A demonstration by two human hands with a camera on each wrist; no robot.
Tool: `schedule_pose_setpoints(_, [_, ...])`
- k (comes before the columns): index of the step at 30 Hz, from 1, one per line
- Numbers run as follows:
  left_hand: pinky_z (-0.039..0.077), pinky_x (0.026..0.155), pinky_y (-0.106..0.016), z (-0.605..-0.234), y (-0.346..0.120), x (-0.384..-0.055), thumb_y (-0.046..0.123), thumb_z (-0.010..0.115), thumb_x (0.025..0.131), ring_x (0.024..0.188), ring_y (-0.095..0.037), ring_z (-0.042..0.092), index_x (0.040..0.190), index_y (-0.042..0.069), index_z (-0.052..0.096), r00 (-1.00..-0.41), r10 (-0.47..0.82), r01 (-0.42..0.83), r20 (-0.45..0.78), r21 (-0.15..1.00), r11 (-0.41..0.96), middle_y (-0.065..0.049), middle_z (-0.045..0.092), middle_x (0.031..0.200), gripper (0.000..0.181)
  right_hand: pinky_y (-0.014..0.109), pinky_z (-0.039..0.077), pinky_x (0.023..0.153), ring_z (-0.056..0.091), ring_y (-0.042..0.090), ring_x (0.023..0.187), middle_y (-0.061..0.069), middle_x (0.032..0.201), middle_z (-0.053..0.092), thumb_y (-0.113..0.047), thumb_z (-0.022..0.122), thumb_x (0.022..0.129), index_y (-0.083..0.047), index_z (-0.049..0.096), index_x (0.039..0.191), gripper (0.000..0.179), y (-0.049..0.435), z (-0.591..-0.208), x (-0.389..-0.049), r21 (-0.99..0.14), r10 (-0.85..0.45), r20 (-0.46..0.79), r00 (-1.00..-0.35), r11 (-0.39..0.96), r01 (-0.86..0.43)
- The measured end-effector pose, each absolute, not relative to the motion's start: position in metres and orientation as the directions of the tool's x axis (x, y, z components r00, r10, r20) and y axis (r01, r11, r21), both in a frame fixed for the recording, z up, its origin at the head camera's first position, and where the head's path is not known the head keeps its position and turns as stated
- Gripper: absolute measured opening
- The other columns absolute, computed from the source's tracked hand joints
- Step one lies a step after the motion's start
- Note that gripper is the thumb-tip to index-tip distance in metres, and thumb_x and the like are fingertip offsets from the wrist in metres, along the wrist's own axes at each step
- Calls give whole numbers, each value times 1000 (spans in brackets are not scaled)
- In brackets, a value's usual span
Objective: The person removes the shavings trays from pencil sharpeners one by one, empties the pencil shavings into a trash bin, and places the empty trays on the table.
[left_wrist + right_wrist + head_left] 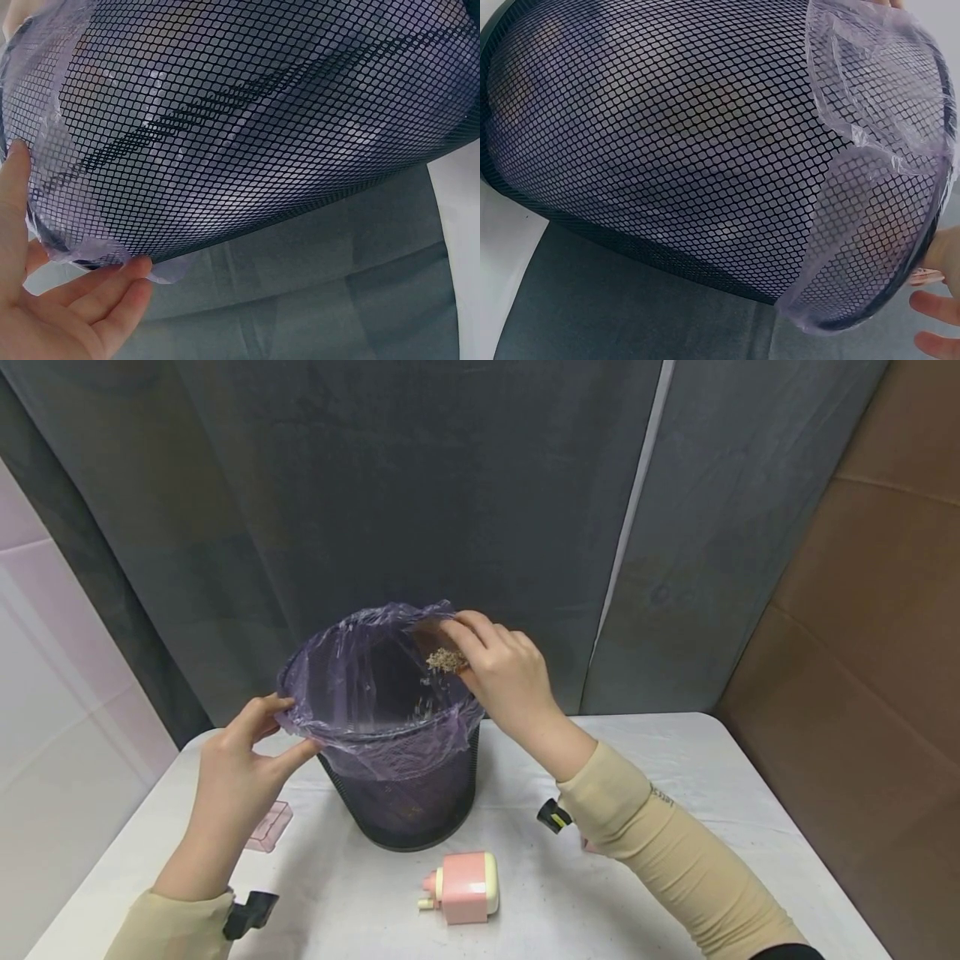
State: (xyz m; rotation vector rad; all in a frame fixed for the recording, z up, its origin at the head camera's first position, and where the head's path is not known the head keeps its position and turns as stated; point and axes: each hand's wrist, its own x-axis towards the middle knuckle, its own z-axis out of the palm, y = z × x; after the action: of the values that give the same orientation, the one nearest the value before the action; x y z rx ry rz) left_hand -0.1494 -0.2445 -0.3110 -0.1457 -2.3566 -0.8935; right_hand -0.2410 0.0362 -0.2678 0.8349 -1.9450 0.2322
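Observation:
A black mesh trash bin [405, 827] stands on the table, lined with a translucent purple trash bag [397, 756] folded over its rim. My left hand [243, 768] grips the bin's left rim through the bag; in the left wrist view its thumb and fingers [139, 266] lie at the rim. Over the opening's right side, my right hand [506, 672] holds a small container, mostly hidden by the fingers, with a clump of pencil shavings [446, 661] at its mouth. Loose bits fall inside the bin. At the right wrist view's edge, a pinkish edge [926, 277] shows beside the fingers.
In front of the bin lies a pink and cream pencil sharpener [467, 888]. A clear pink box [270, 827] sits left, near my left wrist. Another pink thing [588, 845] is mostly covered by my right sleeve. Behind the white table [705, 777] hangs a dark curtain [450, 485].

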Motion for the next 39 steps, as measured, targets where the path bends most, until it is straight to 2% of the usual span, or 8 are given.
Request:
schedule_pose_setpoints(9, [43,85,-64,-311,-244,-150,15,81,78,106,-45,58,120,3,57,-811,-107,303,576,569,765,-24,61,118,50,32,49,65,64,22,85,6,119,60,-8,84,72,-11,62,122,55,36,-268,-241,228,-482,836,-261,739,-635])
schedule_pose_setpoints(17, [44,85,-63,-310,-244,-150,16,82,77,106,-44,58,120,3,57,-810,-105,304,578,565,767,-23,62,117,51,31,49,64,64,22,83,5,118,60,-4,79,75,-13,63,121,49,35,-268,-243,290,-496,843,-206,743,-603])
schedule_pose_setpoints(23, [44,85,-63,-310,-245,-150,17,81,78,107,-44,57,121,4,57,-817,-109,295,566,574,764,-23,62,118,51,32,50,65,65,22,84,6,119,62,-7,65,90,-13,65,119,29,33,-267,-242,343,-519,840,-161,736,-584])
schedule_pose_setpoints(26, [44,85,-63,-310,-245,-150,16,81,78,106,-44,58,121,4,57,-816,-108,298,568,574,763,-23,62,117,51,32,50,65,65,21,86,7,119,62,-5,57,95,-13,66,119,26,33,-267,-242,365,-532,834,-147,731,-576])
schedule_pose_setpoints(30, [44,84,-63,-311,-246,-150,16,81,77,106,-44,58,121,4,57,-811,-109,304,574,573,761,-23,62,116,51,33,50,66,64,21,86,7,120,61,-1,56,95,-13,66,118,28,33,-268,-243,387,-544,829,-131,726,-569])
schedule_pose_setpoints(39, [44,85,-63,-311,-246,-151,15,82,77,106,-44,58,120,3,57,-811,-109,307,574,578,756,-22,63,116,51,33,50,68,63,22,89,7,121,61,-5,56,96,-13,65,119,26,33,-268,-243,425,-576,810,-112,707,-564])
